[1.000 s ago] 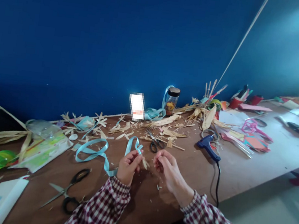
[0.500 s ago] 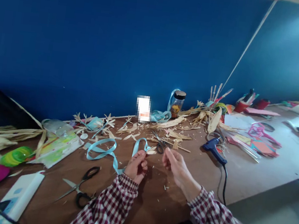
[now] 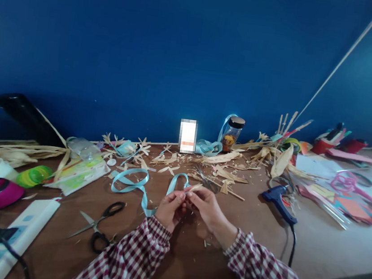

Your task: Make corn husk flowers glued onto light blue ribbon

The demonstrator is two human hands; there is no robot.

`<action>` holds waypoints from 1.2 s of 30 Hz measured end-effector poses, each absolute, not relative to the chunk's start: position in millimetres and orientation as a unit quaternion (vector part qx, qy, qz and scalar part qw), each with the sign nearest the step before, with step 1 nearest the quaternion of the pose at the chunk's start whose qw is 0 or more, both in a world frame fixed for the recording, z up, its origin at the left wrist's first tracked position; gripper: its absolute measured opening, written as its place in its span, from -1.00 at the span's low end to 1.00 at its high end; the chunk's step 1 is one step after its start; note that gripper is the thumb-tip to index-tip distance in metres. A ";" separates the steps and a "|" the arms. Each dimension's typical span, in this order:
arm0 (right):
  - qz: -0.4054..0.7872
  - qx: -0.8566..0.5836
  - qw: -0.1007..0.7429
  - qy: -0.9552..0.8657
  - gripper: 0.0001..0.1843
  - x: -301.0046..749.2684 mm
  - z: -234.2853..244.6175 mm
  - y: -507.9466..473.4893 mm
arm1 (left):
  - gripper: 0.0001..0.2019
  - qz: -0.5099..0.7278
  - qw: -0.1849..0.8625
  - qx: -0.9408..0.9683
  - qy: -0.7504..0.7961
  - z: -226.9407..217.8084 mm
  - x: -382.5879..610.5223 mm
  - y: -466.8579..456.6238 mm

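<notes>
Fingers (image 3: 179,196) of left hand (image 3: 170,211) and right hand (image 3: 210,209), angled inward, pinch closed on one pale dried-husk piece (image 3: 195,187) beside one light-blue satin ribbon (image 3: 173,182).

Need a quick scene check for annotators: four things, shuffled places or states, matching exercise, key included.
Things
1. light-blue satin ribbon strip
2. blue plastic glue gun
3. clear jar with a black lid
4. nearer black-handled metal scissors

Places or states
A. lying to the right of the right hand
B. lying open beside the checked left sleeve
C. running to the left hand
D. standing near the dark-blue wall

Pairs: 1-C, 2-A, 3-D, 4-B
</notes>
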State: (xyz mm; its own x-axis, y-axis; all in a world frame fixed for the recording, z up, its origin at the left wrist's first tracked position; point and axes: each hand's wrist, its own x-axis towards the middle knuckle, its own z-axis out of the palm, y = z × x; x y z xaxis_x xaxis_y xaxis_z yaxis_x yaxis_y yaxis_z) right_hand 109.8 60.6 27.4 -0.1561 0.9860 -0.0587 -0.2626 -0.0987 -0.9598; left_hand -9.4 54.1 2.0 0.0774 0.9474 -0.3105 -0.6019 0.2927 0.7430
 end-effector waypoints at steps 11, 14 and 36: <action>0.632 -0.394 0.485 -0.458 -0.71 121.2 8.3 80.2 | -0.64 0.541 0.708 0.218 0.399 -1.8 -6.5 55.2; 0.641 -0.383 0.485 -0.455 -0.72 119.6 6.8 78.1 | -0.64 0.549 0.700 0.220 0.399 -1.9 -4.4 55.0; 0.393 -0.408 0.424 -0.707 -0.81 126.9 -4.7 72.0 | -0.74 0.539 0.493 0.458 0.507 5.7 -19.6 51.3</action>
State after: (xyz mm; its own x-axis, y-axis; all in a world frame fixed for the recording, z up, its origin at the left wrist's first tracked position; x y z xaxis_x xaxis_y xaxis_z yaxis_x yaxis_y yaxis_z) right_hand 126.9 72.0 -4.7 -0.3082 0.9095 0.2790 0.2427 0.3588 -0.9013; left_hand -19.6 51.3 5.7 -0.0955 0.9954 -0.0072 -0.0665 0.0008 0.9978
